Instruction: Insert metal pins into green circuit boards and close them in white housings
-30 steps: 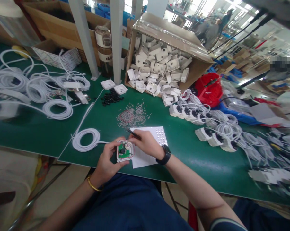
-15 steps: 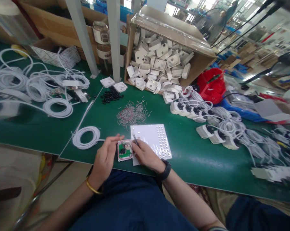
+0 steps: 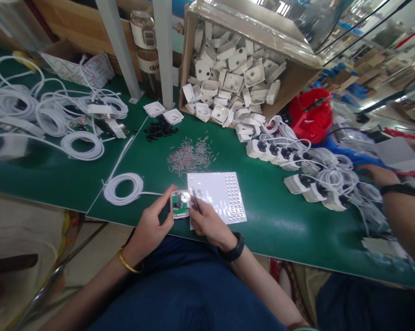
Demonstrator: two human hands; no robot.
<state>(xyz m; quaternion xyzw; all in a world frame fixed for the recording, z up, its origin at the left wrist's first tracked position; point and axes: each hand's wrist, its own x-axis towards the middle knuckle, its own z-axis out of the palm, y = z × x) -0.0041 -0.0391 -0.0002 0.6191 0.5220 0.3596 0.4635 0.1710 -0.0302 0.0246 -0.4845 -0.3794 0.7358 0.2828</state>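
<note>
My left hand (image 3: 152,224) grips the left edge of a small white housing (image 3: 180,213) between thumb and fingers. Inside it a green circuit board shows, with a round shiny part on top. My right hand (image 3: 210,223) is closed on a thin dark tool (image 3: 195,200), perhaps tweezers, at the housing's right side. Its fingertips are partly hidden there. A white cable leads left from behind my left fingers to a coil (image 3: 123,189). Just beyond my right hand lies a white sheet (image 3: 212,187) with rows of small shiny stickers.
Small pins (image 3: 190,156) and black parts (image 3: 160,128) lie in heaps beyond. A carton (image 3: 286,37) of white housings stands behind. Cable coils (image 3: 16,103) are at left; cabled units (image 3: 297,183) at right. Another person's arm (image 3: 400,211) reaches in there.
My left thumb and fingers have closed on the housing, which has tilted and moved slightly up and right. Another person's arm has come in at the right.
</note>
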